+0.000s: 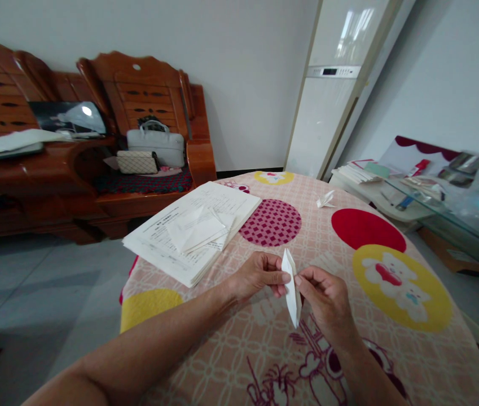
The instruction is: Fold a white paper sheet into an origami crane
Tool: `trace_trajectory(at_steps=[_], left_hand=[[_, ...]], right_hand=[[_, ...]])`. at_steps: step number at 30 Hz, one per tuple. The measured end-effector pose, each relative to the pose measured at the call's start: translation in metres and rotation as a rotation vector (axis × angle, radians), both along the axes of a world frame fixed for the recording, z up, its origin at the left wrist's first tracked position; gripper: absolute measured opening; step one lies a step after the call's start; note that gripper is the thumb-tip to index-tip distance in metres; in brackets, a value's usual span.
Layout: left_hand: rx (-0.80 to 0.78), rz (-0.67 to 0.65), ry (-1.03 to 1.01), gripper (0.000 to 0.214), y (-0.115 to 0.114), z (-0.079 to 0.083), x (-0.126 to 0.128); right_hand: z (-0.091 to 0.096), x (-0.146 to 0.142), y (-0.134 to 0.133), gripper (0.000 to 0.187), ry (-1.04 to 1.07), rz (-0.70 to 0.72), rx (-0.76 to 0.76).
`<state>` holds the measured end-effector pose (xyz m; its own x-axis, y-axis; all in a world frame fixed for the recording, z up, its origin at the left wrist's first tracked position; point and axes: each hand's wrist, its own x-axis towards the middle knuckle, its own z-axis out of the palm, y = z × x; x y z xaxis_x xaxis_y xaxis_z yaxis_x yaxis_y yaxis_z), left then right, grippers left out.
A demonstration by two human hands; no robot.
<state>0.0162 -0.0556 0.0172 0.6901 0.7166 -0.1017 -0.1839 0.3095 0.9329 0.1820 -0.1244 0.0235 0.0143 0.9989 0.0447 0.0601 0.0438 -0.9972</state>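
A narrow folded piece of white paper (292,288), pointed at both ends, stands upright between my hands above the round table (391,344). My left hand (258,274) pinches its left edge with thumb and fingers. On the right edge my right hand (324,293) pinches it too. Both hands hover just over the patterned pink cloth near the table's middle.
A stack of printed sheets (192,231) with folded white paper on top lies at the table's left. A small folded paper figure (326,199) sits at the far edge. Wooden bench (137,113) with bags stands behind left; a white standing air conditioner (332,84) and cluttered glass shelf (434,192) at right.
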Motion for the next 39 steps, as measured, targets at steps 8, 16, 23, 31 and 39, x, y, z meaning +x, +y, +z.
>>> trace_trajectory(at_steps=[8,16,23,31,39], left_hand=[[0.082,0.052,0.097,0.035,-0.002,0.003,0.000],[0.159,0.193,0.163,0.034,-0.006,0.004,0.003],[0.145,0.243,0.172,0.038,-0.009,0.004,0.004],[0.126,0.100,0.125,0.034,-0.001,0.004,-0.002],[0.104,0.078,0.114,0.028,0.005,0.001,-0.005]], right_hand=[[0.000,0.000,0.002,0.023,0.035,0.076,0.018],[-0.001,0.000,0.004,0.019,-0.074,0.024,0.030],[-0.001,-0.003,0.004,0.024,-0.197,0.013,0.074],[-0.005,0.000,0.003,0.021,-0.159,0.062,0.026],[-0.011,0.003,0.004,0.026,-0.183,0.147,0.021]])
